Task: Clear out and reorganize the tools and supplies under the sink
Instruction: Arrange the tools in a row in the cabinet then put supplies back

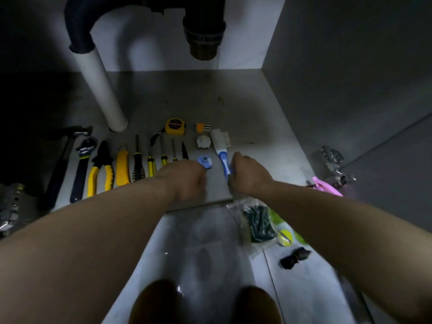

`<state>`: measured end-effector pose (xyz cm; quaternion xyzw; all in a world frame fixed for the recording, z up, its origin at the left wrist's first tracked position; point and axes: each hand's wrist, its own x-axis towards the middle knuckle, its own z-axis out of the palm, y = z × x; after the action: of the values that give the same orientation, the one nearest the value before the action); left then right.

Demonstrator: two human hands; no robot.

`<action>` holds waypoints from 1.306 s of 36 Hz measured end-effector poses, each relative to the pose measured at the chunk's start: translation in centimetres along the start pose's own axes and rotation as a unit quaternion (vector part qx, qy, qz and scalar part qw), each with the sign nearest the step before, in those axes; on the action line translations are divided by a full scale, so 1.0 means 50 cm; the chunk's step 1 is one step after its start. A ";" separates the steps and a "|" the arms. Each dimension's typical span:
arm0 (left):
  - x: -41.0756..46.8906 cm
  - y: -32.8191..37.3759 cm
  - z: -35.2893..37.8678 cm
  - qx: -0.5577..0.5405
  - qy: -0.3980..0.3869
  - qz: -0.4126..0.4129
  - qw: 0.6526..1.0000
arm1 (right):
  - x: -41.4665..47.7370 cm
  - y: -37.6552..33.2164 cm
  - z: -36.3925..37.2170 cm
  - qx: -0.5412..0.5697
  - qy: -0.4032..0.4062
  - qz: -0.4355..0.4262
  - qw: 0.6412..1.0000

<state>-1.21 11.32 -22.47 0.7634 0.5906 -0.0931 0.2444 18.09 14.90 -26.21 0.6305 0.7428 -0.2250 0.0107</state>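
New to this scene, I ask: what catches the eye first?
A row of tools lies on the cabinet floor, hammer at left, yellow tape measure behind the row. The left hand is beside a small blue part; the right hand holds the blue-handled brush.

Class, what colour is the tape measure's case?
Yellow tape measure, clearest in the head view.

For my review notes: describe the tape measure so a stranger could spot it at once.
Find the white drain pipe standing on the cabinet floor. Just right of its foot, behind the row of screwdrivers, lies the tape measure. It is the only squat yellow case there; the tools in the row are long and thin.
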 end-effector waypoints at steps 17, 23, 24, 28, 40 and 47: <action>0.011 0.235 0.051 -0.003 -0.025 0.161 0.987 | -0.391 0.358 0.114 0.155 -0.303 0.289 0.895; -0.006 0.207 0.103 0.044 -0.068 0.173 0.982 | -0.387 0.390 0.227 0.150 -0.159 0.274 0.936; -0.007 0.201 0.108 0.047 -0.084 0.170 0.981 | -0.383 0.390 0.240 0.154 -0.137 0.274 0.939; -0.009 0.185 0.117 0.049 -0.121 0.152 0.980 | -0.372 0.369 0.277 0.133 -0.047 0.265 0.954; 0.011 0.226 0.045 -0.070 -0.163 0.127 0.976 | -0.442 0.303 0.135 0.368 0.055 0.177 0.911; -0.013 0.272 0.027 -0.269 -0.258 0.110 0.921 | -0.419 0.226 -0.004 0.491 0.016 0.106 0.865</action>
<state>11.71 7.64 -19.78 0.6785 0.4218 -0.0969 0.5936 33.09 -3.40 -23.39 0.6330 0.4650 -0.5479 -0.2879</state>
